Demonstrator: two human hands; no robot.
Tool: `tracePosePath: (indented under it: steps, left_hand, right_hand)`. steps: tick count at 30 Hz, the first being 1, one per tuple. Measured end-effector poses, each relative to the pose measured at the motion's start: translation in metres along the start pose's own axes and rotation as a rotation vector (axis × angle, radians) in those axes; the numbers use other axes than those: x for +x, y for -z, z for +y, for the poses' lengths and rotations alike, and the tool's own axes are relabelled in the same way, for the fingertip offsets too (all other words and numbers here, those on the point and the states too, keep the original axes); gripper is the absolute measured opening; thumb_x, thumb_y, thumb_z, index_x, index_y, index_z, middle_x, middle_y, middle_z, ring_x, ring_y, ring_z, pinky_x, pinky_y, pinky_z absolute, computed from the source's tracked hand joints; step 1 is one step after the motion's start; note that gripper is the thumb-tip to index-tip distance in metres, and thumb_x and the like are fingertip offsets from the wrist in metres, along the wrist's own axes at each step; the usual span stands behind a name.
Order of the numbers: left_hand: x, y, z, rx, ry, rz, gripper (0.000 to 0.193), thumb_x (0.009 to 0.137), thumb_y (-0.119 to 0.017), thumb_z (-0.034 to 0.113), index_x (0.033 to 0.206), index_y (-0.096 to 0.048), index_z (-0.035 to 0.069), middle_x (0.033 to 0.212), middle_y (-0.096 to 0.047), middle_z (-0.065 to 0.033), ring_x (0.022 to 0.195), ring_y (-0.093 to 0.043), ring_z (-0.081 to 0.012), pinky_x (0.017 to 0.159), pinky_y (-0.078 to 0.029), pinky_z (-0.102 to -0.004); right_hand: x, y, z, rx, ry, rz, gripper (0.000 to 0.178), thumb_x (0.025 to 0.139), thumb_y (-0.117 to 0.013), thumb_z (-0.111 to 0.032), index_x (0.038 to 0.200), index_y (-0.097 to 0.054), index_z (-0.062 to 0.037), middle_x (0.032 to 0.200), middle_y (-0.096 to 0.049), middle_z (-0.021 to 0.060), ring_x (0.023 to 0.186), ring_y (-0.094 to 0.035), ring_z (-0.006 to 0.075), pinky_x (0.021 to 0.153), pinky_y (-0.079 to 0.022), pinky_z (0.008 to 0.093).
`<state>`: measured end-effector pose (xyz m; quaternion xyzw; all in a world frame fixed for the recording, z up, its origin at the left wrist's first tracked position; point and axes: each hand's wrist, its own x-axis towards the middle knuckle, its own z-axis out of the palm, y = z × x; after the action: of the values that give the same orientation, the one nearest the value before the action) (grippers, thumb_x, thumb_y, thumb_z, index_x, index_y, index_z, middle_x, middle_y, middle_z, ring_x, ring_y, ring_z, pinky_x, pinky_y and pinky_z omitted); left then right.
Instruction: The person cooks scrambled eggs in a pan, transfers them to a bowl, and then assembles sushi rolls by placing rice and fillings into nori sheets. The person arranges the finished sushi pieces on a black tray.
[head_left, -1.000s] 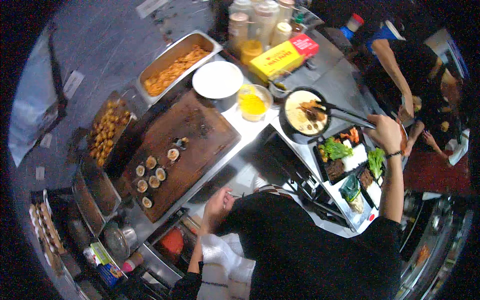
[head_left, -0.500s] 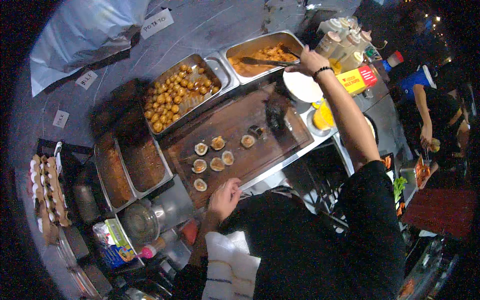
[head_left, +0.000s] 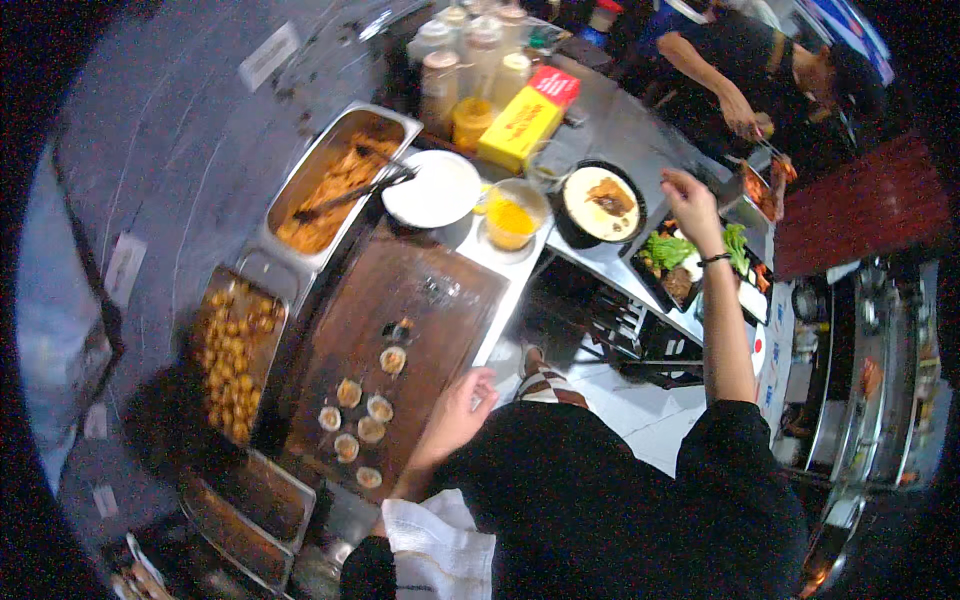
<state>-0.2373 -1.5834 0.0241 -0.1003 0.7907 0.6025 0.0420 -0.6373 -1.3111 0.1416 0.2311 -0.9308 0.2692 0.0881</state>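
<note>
The right hand (head_left: 692, 208), fingers loosely bent and slightly parted with nothing visible in its grasp, hangs just beside a round black bowl (head_left: 575, 236) and over black rectangular trays (head_left: 648, 284), whose far portions are partly covered by the wrist and forearm; the bowl stands on the stainless-steel counter (head_left: 622, 98), holding a smooth cream-coloured layer topped with a brown, lumpy heap too blurred to identify; the left hand (head_left: 462, 410), half-curled and seemingly bare, is at the near edge of a dark brown rectangular board (head_left: 370, 275), though whether it touches is unclear; small round pale-rimmed roll slices (head_left: 348, 392) lie scattered on the board, their fillings hard to make out; black tongs (head_left: 345, 200) lie in a deep rectangular steel pan (head_left: 311, 161) of orange-brown shredded food, their tips partly sunk in it; a glossy white round plate (head_left: 430, 188) sits just beside that pan; a yellow-and-red oblong carton (head_left: 520, 130) bears dark, smeared print, and a white paper label (head_left: 269, 57) carries blurred lettering; translucent squeeze bottles (head_left: 440, 90) crowd behind the carton, partly hiding one another; a white striped cloth (head_left: 440, 540) is cut off by the lower edge.
</note>
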Motion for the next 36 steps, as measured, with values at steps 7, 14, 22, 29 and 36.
tracePosePath:
  steps: [7,14,22,29,36]
  left_hand:
    - [0.204,-0.102,0.003,-0.461,0.079,-0.112,0.050,0.095,-0.064,0.014,0.140,-0.042,0.006,0.115,-0.062,-0.0099,0.095,-0.063,-0.0182,0.082,-0.054,-0.0332]
    - [0.309,-0.151,0.019,-0.851,0.277,0.277,0.072,0.101,-0.053,0.010,0.157,-0.010,0.019,0.148,-0.040,-0.0159,0.123,-0.052,-0.0251,0.092,-0.055,-0.0420]
    - [0.334,-0.164,0.041,-0.825,0.297,0.302,0.071,0.097,-0.052,0.001,0.157,-0.016,0.016,0.148,-0.044,-0.0114,0.127,-0.052,-0.0243,0.092,-0.053,-0.0392]
    - [0.362,-0.171,0.049,-0.815,0.317,0.306,0.077,0.096,-0.057,0.005,0.158,-0.012,0.017,0.145,-0.047,-0.0098,0.122,-0.055,-0.0216,0.091,-0.053,-0.0388]
    - [0.398,-0.192,0.037,-0.872,0.274,0.284,0.085,0.094,-0.060,0.008,0.160,-0.007,0.022,0.143,-0.048,-0.0116,0.110,-0.061,-0.0200,0.080,-0.057,-0.0326]
  right_hand:
    - [0.013,-0.075,0.147,0.008,-0.182,-0.127,0.030,0.092,-0.056,-0.010,0.120,-0.067,-0.0049,0.109,-0.072,0.0153,0.102,-0.069,0.0283,0.090,-0.053,0.0360]
    - [0.019,-0.083,0.157,0.246,-0.230,-0.151,0.035,0.092,-0.057,-0.016,0.125,-0.064,-0.0056,0.118,-0.067,0.0180,0.108,-0.064,0.0352,0.095,-0.050,0.0423]
    - [-0.031,-0.026,0.155,0.304,0.073,-0.106,0.029,0.088,-0.064,-0.002,0.117,-0.066,-0.0043,0.099,-0.069,0.0129,0.092,-0.066,0.0294,0.084,-0.051,0.0372]
    - [-0.049,-0.012,0.149,0.452,0.085,-0.284,0.031,0.085,-0.063,0.002,0.116,-0.066,-0.0038,0.095,-0.069,0.0127,0.089,-0.066,0.0292,0.081,-0.051,0.0376]
    - [-0.052,-0.015,0.153,0.443,0.153,-0.302,0.026,0.089,-0.062,0.002,0.115,-0.066,0.0015,0.099,-0.068,0.0148,0.090,-0.065,0.0264,0.082,-0.050,0.0356]
